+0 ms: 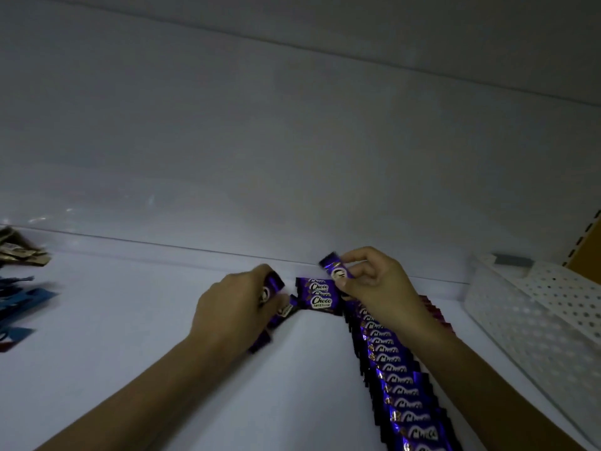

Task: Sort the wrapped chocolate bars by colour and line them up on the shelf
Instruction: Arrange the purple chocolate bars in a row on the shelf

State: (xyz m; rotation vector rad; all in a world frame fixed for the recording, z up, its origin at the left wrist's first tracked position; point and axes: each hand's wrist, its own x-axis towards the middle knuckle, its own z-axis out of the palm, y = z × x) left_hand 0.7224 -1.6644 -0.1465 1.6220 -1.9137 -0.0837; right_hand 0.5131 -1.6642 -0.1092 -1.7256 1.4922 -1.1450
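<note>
Far left on the white shelf (130, 320) lie gold bars (22, 255) and blue bars (22, 297). The left hand (234, 307) curls its fingers round some purple bars (273, 288). A small purple pile (320, 296) sits in the middle. The right hand (380, 284) pinches one purple bar (335, 268) (tilted, held up) over the long purple row (400, 382). A white basket (527, 320) stands on the right.

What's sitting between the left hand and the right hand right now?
A few loose purple Choco bars lie overlapped on the shelf between the left hand and right hand, seen in the head view.

Dim light washes a pale back panel (292, 141); a white perforated basket (520, 323), perhaps plastic, stands right.
</note>
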